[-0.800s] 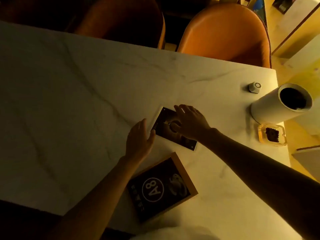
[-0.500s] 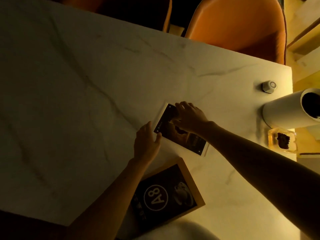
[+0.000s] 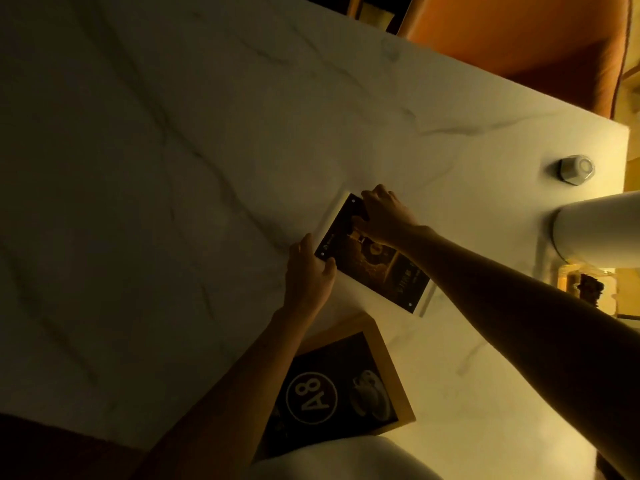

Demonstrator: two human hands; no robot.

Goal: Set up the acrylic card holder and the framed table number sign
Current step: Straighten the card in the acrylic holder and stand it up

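Observation:
The acrylic card holder (image 3: pixel 384 275), with a dark printed card inside, lies near the middle of the white marble table (image 3: pixel 173 168), its left end lifted a little. My left hand (image 3: pixel 310 271) grips its near left corner. My right hand (image 3: pixel 384 216) pinches its far left edge, thumb on the card's face. The wood-framed table number sign (image 3: pixel 346 389), marked A8 with a cup picture, lies flat near the table's front edge, partly under my left forearm.
A white cylinder (image 3: pixel 599 233) stands at the right edge, with a small glass ashtray (image 3: pixel 581 285) beside it. A small white hexagonal device (image 3: pixel 576 169) sits farther back. An orange chair (image 3: pixel 519 39) stands behind the table.
Both hands have closed on the card holder's left end, and that end has come up off the table. The camera has tilted down and closer.

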